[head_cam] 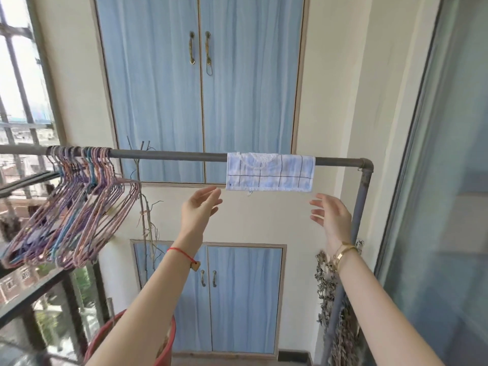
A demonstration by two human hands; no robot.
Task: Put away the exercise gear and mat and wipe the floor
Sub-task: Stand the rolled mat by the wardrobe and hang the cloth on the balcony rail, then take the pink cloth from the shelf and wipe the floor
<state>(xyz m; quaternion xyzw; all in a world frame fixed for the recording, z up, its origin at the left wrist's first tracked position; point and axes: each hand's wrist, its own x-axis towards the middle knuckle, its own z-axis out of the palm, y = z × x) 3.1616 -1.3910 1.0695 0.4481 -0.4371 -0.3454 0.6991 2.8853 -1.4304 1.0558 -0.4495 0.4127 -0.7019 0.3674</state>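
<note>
A white-and-blue checked cloth (270, 171) hangs folded over a grey metal rail (169, 155) at chest height. My left hand (200, 206) is raised just below the cloth's left bottom corner, fingers apart and holding nothing. My right hand (331, 216) is raised below the cloth's right bottom corner, also with fingers spread and nothing in it. Neither hand touches the cloth. No exercise gear or mat is in view.
Several purple and blue hangers (76, 210) crowd the rail's left end. Blue cupboard doors (200, 85) fill the wall behind, with a lower pair (211, 297) beneath. A red tub (169, 342) stands low left, dried plants (330, 294) by the rail's right post, a barred window (23, 101) left, a glass door (446, 180) right.
</note>
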